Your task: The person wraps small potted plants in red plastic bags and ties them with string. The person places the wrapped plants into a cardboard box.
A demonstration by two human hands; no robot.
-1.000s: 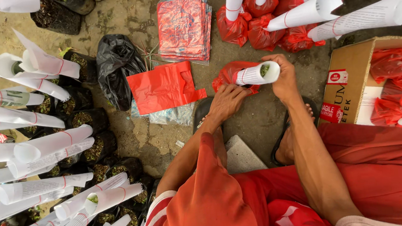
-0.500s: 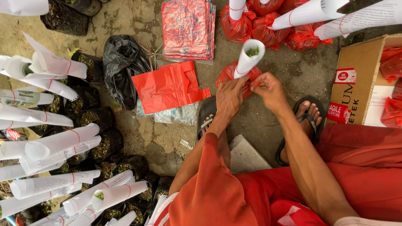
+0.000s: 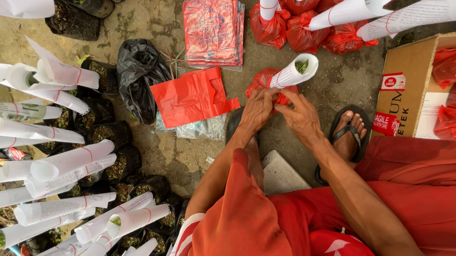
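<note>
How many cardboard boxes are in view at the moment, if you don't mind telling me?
1. The cardboard box stands at the right edge, beside the sandalled foot, with red bags inside; its far side is cut off, so others may be hidden.

1. The loose plastic bag [image 3: 192, 97] on the ground is plain bright red.
2. Left of it, a crumpled bag [image 3: 139, 75] is glossy black.
3. Above it, the stack of bags [image 3: 213, 28] is red with faint pale print.
4. Right of it, the paper cone [image 3: 292, 72] is white with fine grey print, green inside.
</note>
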